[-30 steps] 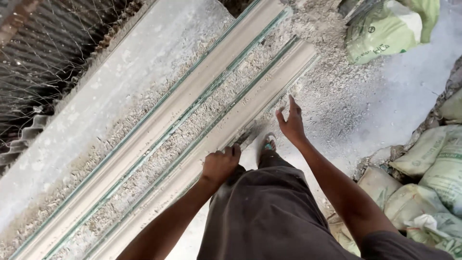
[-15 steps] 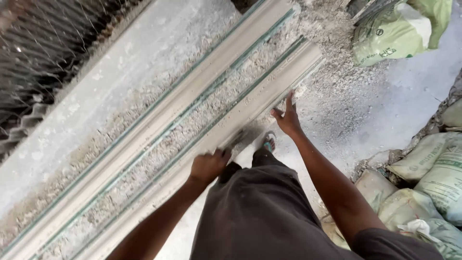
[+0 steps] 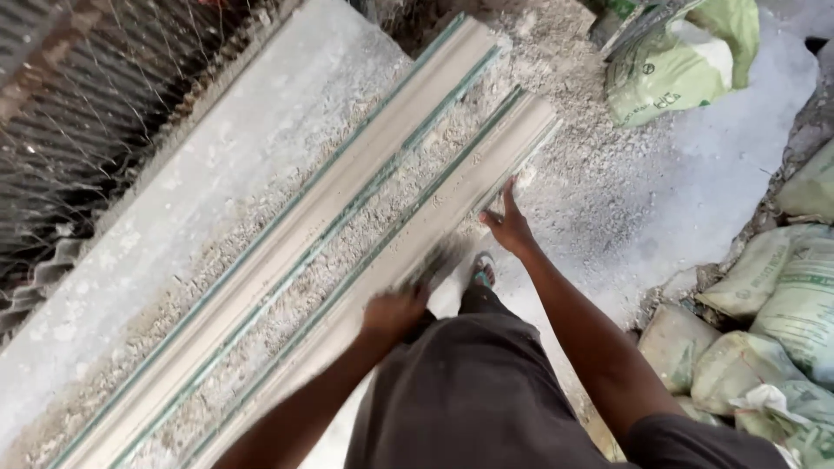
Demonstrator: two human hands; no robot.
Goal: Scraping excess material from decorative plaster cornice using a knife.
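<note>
At ten o'clock, a sheet of wire mesh (image 3: 95, 113) is lying over dark corrugated sheeting (image 3: 35, 278). Just beside it, a grey concrete slab (image 3: 234, 165) is running diagonally from eight o'clock up to twelve o'clock, its near edge dusted with crumbled mortar.

Against the slab, two long pale moulded strips with green edge lines are lying side by side on the same diagonal. Loose rubble is filling the channel between the far strip (image 3: 347, 187) and the near strip (image 3: 434, 221).

At the centre, the left hand (image 3: 395, 313) is blurring with motion over the near strip's outer edge; it looks curled, but I cannot tell whether it is gripping anything. Below it, dark trousers (image 3: 469, 391) are filling six o'clock, with a sandalled foot (image 3: 483, 271) showing on the floor.

Toward one o'clock of that hand, the right hand (image 3: 508, 227) is pressing against the near strip's outer side close to its far end, fingers stretched flat and open, thumb spread, clasping nothing.

Gravelly debris (image 3: 582, 165) is spreading over the pale floor (image 3: 721, 182) beyond the strip ends. At one o'clock a green sack (image 3: 678, 74) is slumping, and at four o'clock a pile of filled sacks (image 3: 782, 321) is resting against the edge.
</note>
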